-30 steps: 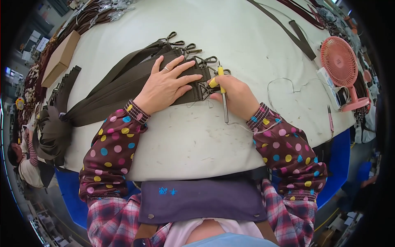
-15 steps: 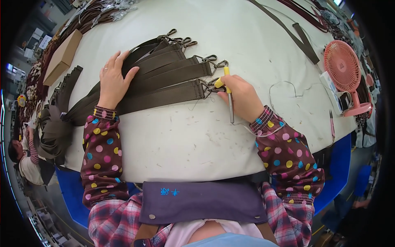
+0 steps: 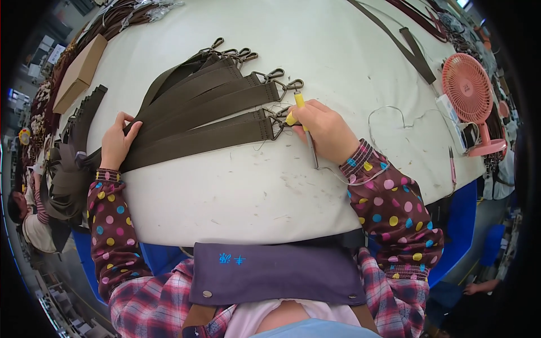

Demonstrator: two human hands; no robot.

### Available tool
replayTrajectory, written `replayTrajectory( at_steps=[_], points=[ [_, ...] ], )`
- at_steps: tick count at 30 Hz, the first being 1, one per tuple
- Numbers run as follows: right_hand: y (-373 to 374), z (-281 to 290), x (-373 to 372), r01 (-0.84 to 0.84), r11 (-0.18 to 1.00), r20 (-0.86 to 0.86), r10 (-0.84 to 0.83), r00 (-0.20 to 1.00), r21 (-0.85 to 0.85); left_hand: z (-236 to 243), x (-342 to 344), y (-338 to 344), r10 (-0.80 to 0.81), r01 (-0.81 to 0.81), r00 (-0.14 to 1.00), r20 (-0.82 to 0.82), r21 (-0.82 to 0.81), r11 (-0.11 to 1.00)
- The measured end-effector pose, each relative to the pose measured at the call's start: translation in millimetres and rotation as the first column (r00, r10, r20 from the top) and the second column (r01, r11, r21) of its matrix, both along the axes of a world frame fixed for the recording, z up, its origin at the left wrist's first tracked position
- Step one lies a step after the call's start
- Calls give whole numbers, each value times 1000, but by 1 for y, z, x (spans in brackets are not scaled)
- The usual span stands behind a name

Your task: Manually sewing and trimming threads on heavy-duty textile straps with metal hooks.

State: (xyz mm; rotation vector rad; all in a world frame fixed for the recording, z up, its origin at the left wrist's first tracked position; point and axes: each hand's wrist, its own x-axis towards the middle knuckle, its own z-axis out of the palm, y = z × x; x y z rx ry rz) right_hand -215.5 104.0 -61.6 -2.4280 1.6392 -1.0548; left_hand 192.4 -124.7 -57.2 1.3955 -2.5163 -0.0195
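Several dark olive straps (image 3: 197, 143) with metal snap hooks (image 3: 295, 85) on their ends lie fanned across the white table (image 3: 220, 203). My left hand (image 3: 120, 137) is closed round the straps at their left part, thumb on top. My right hand (image 3: 321, 127) grips a yellow-handled metal tool (image 3: 311, 147) with a thin cable, beside the hook of the nearest strap, which it partly hides. A dark bundle of straps (image 3: 67, 186) hangs at the table's left edge.
A cardboard box (image 3: 79, 73) sits upper left. At right are a pink fan (image 3: 466, 85), a white power strip (image 3: 451, 124), a pink pointed tool (image 3: 452, 172) and loose straps (image 3: 414, 53). Blue bins (image 3: 453, 236) border the table. A co-worker (image 3: 25, 214) is at far left.
My left hand has moved from the hook ends leftward and down along the straps and closed on them, uncovering the strap ends. My right hand stays by the hooks with the yellow tool.
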Motion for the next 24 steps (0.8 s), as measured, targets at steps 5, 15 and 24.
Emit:
replayTrajectory(
  at_steps=[5,15,24],
  points=[
    [-1,0,0,-29,999,5,29,1000,31,-2,9,-12,-36,37,999,-36,15,999],
    [3,-1,3,52,992,220,-75,973,111,27,-74,66,-341,299,906,-252,-191,935],
    [7,9,5,-16,992,139,-1,990,122,22,-177,123,-623,683,724,-297,175,710]
  ],
)
